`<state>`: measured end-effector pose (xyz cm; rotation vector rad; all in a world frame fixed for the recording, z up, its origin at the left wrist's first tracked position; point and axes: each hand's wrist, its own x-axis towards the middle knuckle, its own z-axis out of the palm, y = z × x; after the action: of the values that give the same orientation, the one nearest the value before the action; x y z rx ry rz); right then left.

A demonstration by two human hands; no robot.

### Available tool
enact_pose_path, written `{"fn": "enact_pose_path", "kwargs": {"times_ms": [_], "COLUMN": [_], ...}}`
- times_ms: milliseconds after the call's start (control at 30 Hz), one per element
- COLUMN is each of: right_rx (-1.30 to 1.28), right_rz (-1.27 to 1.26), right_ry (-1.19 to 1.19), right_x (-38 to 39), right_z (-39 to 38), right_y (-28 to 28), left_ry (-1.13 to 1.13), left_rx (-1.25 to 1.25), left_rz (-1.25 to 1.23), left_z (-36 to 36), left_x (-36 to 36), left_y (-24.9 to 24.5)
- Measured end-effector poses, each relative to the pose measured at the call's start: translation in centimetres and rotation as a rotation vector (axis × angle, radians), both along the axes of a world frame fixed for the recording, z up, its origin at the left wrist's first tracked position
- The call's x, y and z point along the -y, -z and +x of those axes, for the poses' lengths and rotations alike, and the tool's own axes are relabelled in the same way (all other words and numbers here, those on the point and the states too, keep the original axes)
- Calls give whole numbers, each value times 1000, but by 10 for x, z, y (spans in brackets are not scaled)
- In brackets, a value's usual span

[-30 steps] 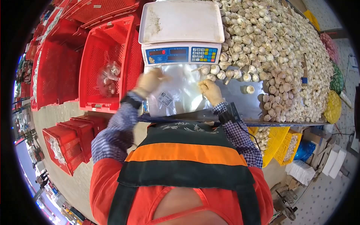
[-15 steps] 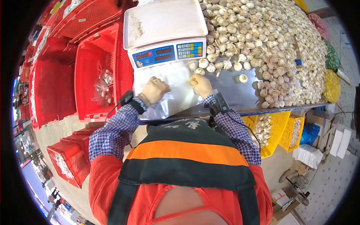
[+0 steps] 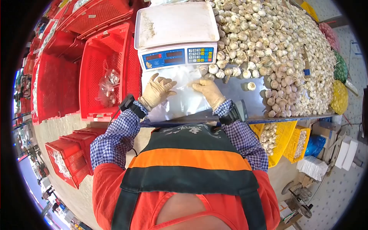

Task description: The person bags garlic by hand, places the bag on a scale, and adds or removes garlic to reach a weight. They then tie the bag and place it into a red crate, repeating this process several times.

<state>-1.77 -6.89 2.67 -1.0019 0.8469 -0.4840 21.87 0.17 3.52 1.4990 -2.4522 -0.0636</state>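
1. Nearest: dark apron [image 3: 180, 180] with orange band, and checked sleeves [image 3: 117, 142] on both sides.
2. Gloved left hand [image 3: 157, 91], over the left part of the bag [image 3: 180, 105]; fingers spread rather wide and slightly bent, with nothing seen in hold.
3. Gloved right hand [image 3: 209, 92], at the right part of the bag; fingers bent, close together. Cannot tell whether pinching the plastic or only touching.
4. Bag: lying on the table [image 3: 245, 103], just before the scale [image 3: 176, 25], partly under the hands. Clear to milky, flat, lightly wrinkled, with bright shine.
5. Compared with half a second ago: left hand more opened, at that time curled closer; right hand still at the right part of the bag. Printed label, visible on the bag one second ago, now not possible to make out.
6. Behind the bag: scale with stained pale pan and red 0 on the display [image 3: 160, 56], same as before.
7. To the right: garlic [image 3: 257, 34] in a large heap, and one bulb [image 3: 251, 86] lying apart.
8. To the left: red crate [image 3: 90, 73], with a filled clear pack [image 3: 109, 86] inside.
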Motion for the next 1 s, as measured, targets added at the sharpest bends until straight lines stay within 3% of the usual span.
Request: {"fn": "enact_pose_path", "kwargs": {"times_ms": [33, 100, 167, 233, 333, 367, 433, 467, 500, 533, 567, 600, 633, 700, 733, 800, 833, 867, 900, 933, 967, 1000], "right_rx": [-2, -309, -261, -210, 295, 508, 502, 944, 946, 487, 24, -62, -245, -300, -449, -644, -813, -983, -1133, -1280, -1282, -1148], "right_rz": [-5, -130, -128, -128, 59, 119, 204, 297, 285, 124, -24, -171, -341, -480, -620, -811, -868, -915, -805, -691, -695, -658], "right_ry": [3, -3, 23, 50, 461, 575, 938, 527, 549, 559, 545, 561, 186, 110, 50, 53, 101, 147, 129, 108, 111, 206], "right_x": [-1, -3, -6, -9, -1, 6, 22, 36, 27, 16, 5, -6, -7, -9, -9, -7, -5, -5, -5, -3, -4, -12], "right_z": [0, 2, 3, -3, -47, -72, -116, -185, -177, -164, -142, -115, -109, -107, -111, -134, -158, -182, -202, -219, -233, -244], "right_y": [-8, -28, -42, -46, -43, -39, -72, -4, -25, -45, -64, -68, -94, -113, -128, -129, -111, -91, -77, -67, -57, -48], "left_ry": [-56, -91, -137, -127, -87, -270, -275, -251, -218, -189, -96, -3, 140, 314, 321, 125, 131, 88, 40, -67, -64, -6], "left_rx": [-157, -267, -605, -635, -960, -1132, -800, -556, -305, -159, -466, -772, -786, -487, -490, 341, 346, 24, -299, -610, -612, -773], "left_rz": [-33, -30, 148, 161, 84, 208, 136, 244, 342, 259, 200, 141, 152, 156, 153, 427, 419, 314, 207, 428, 424, 504], "left_z": [-7, -29, -53, -66, -68, -63, -26, -22, -25, -38, -63, -91, -113, -149, -155, -167, -166, -157, -149, -147, -146, -145], "left_x": [1, 6, 14, 22, 33, 28, 36, 36, 36, 38, 44, 51, 58, 70, 75, 89, 90, 86, 81, 80, 80, 78], "left_y": [-10, -28, -40, -45, -47, -49, -27, -19, -19, -17, -36, -63, -85, -121, -116, -92, -79, -63, -48, -34, -41, -55]}}
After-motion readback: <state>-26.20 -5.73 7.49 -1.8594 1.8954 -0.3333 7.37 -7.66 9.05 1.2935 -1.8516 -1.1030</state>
